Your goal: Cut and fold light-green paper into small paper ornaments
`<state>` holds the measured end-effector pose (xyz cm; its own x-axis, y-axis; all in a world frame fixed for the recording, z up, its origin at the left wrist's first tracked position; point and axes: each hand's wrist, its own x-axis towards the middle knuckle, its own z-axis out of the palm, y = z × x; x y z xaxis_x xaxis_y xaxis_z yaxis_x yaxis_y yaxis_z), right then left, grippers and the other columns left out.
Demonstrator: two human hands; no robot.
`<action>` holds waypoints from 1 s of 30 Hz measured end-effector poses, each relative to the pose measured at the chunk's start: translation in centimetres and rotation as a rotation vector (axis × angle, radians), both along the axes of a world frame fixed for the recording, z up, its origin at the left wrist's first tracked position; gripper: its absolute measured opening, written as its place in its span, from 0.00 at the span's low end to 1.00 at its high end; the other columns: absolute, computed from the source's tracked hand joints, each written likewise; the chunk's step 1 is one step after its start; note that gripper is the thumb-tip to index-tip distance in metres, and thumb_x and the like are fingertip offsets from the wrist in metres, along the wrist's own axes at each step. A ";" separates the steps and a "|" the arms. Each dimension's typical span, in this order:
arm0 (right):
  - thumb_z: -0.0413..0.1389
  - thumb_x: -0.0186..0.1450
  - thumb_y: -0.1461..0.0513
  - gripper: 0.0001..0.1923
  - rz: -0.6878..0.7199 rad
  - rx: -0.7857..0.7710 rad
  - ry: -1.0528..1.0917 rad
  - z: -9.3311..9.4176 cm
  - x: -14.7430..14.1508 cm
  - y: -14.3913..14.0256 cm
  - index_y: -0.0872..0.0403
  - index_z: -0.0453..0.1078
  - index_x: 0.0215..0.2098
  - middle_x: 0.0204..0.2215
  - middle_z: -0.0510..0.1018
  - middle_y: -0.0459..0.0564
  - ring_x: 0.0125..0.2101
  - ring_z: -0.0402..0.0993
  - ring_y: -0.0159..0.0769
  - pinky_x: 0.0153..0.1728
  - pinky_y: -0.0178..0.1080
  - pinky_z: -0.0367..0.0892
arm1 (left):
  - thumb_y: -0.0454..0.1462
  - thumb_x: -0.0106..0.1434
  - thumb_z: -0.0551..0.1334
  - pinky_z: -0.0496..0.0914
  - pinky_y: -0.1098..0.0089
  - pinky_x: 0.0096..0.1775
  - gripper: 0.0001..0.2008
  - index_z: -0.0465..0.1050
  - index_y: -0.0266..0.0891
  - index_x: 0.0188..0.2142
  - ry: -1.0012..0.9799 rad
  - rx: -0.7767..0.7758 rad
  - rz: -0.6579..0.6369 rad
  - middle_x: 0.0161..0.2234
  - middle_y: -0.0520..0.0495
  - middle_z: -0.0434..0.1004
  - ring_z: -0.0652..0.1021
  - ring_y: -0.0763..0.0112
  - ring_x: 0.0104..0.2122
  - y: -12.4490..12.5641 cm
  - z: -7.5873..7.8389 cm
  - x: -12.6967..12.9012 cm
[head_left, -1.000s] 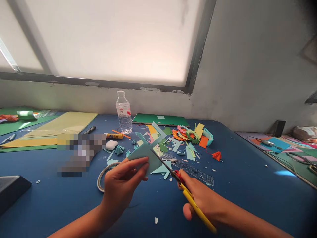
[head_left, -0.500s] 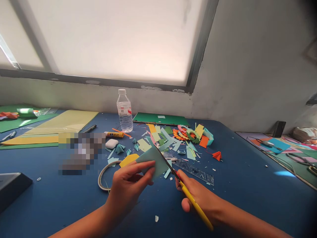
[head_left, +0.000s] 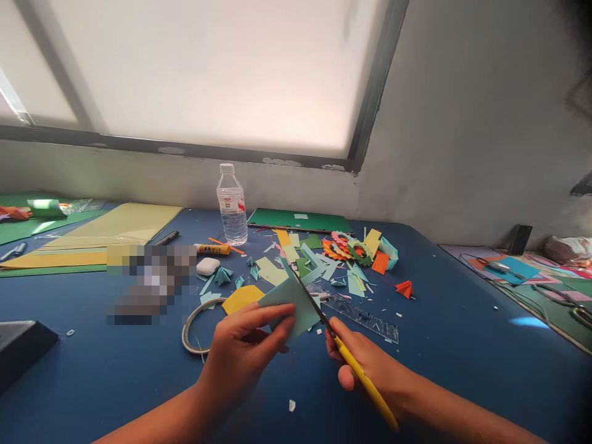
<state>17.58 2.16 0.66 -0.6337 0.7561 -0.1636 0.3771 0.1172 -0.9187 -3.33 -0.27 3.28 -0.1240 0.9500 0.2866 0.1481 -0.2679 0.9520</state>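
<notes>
A light blue sheet of paper is pinched between the thumb and fingers of my left hand, tilted above the table. My right hand grips yellow-handled scissors, whose dark blades lie along the paper's right edge. A narrow strip sticks up past the blade tips at the paper's top corner. Behind my left hand lie a yellow piece of paper and a roll of tape, partly covered by the hand. A clear ruler rests on the table beyond the scissors.
Paper scraps and cut paper rings spread over the blue table. A water bottle, glue stick and white case stand or lie behind my left hand. Yellow sheets lie at left, a dark box nearer.
My left hand and the paper have shifted slightly to the right, against the scissor blades. The scissors and my right hand are nearly where they were.
</notes>
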 end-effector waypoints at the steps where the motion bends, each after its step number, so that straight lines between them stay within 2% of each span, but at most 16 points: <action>1: 0.47 0.48 0.30 0.35 0.002 -0.004 0.003 -0.1 0.0 0.0 0.50 0.52 0.31 0.22 0.61 0.39 0.22 0.51 0.30 0.23 0.33 0.47 | 0.33 0.49 0.67 0.78 0.74 0.20 0.08 0.82 0.44 0.31 -0.003 0.002 -0.001 0.23 0.52 0.77 0.78 0.70 0.16 0.0 0.0 0.0; 3: 0.48 0.52 0.32 0.32 -0.012 -0.015 0.013 -0.2 -0.1 -0.1 0.51 0.53 0.30 0.21 0.62 0.39 0.22 0.53 0.30 0.23 0.33 0.46 | 0.32 0.49 0.67 0.77 0.75 0.19 0.09 0.82 0.45 0.30 -0.010 0.007 -0.006 0.23 0.52 0.78 0.78 0.71 0.16 -0.1 0.1 0.1; 7: 0.42 0.61 0.36 0.27 -0.043 -0.055 0.007 -0.1 -0.4 -0.3 0.51 0.53 0.31 0.20 0.64 0.40 0.21 0.57 0.30 0.23 0.34 0.48 | 0.31 0.49 0.67 0.77 0.76 0.19 0.10 0.82 0.47 0.30 -0.033 0.020 -0.018 0.23 0.54 0.78 0.78 0.72 0.15 -0.2 0.1 0.2; 11: 0.47 0.58 0.37 0.27 -0.011 0.045 -0.032 0.8 -0.5 -0.5 0.51 0.53 0.29 0.23 0.67 0.42 0.22 0.57 0.32 0.25 0.35 0.51 | 0.31 0.49 0.68 0.77 0.76 0.19 0.10 0.82 0.48 0.30 -0.053 0.028 -0.033 0.23 0.54 0.78 0.78 0.72 0.15 -0.2 0.2 0.2; 15: 0.43 0.60 0.37 0.27 -0.002 0.095 -0.065 1.4 -0.8 -0.7 0.51 0.53 0.27 0.22 0.65 0.43 0.22 0.56 0.32 0.25 0.35 0.52 | 0.30 0.48 0.68 0.77 0.76 0.18 0.11 0.82 0.48 0.30 -0.063 0.040 -0.035 0.22 0.54 0.78 0.78 0.71 0.15 -0.2 0.1 0.3; 19: 0.40 0.60 0.36 0.28 -0.012 0.130 -0.066 1.1 -0.7 -0.2 0.51 0.54 0.29 0.24 0.66 0.44 0.23 0.58 0.32 0.24 0.34 0.54 | 0.31 0.50 0.67 0.76 0.75 0.18 0.09 0.82 0.45 0.31 -0.026 0.059 -0.044 0.23 0.53 0.78 0.79 0.71 0.16 -0.2 0.0 0.2; 22: 0.41 0.59 0.35 0.28 -0.041 0.201 -0.111 1.5 0.6 1.0 0.51 0.53 0.29 0.24 0.67 0.44 0.22 0.58 0.32 0.23 0.34 0.55 | 0.31 0.51 0.66 0.71 0.80 0.15 0.08 0.82 0.42 0.30 0.104 0.176 -0.038 0.21 0.52 0.78 0.76 0.74 0.15 0.0 0.3 -0.3; 25: 0.50 0.56 0.39 0.26 -0.067 0.255 -0.202 2.9 2.7 2.3 0.51 0.53 0.30 0.23 0.67 0.44 0.22 0.57 0.33 0.22 0.35 0.53 | 0.29 0.52 0.65 0.69 0.81 0.16 0.06 0.81 0.39 0.27 0.296 0.380 -0.047 0.19 0.51 0.79 0.76 0.75 0.16 0.6 0.8 -1.0; 27: 0.55 0.55 0.44 0.23 -0.125 0.416 -0.453 3.9 4.0 3.0 0.51 0.54 0.32 0.24 0.67 0.44 0.23 0.59 0.35 0.24 0.35 0.54 | 0.28 0.53 0.65 0.71 0.79 0.19 0.05 0.79 0.37 0.25 0.399 0.482 -0.083 0.20 0.50 0.79 0.76 0.74 0.18 1.1 1.1 -1.6; 30: 0.58 0.53 0.47 0.23 -0.121 0.576 -0.649 4.6 5.0 3.4 0.51 0.54 0.34 0.26 0.67 0.45 0.24 0.62 0.36 0.24 0.35 0.55 | 0.28 0.53 0.65 0.73 0.76 0.23 0.04 0.78 0.36 0.25 0.467 0.546 -0.177 0.21 0.49 0.80 0.77 0.73 0.19 1.8 1.2 -2.4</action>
<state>22.62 5.56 5.28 -0.4581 0.8882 -0.0365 0.8449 0.4223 -0.3283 -5.72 1.58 4.48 0.2683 0.6519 0.7093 0.4161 -0.7425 0.5250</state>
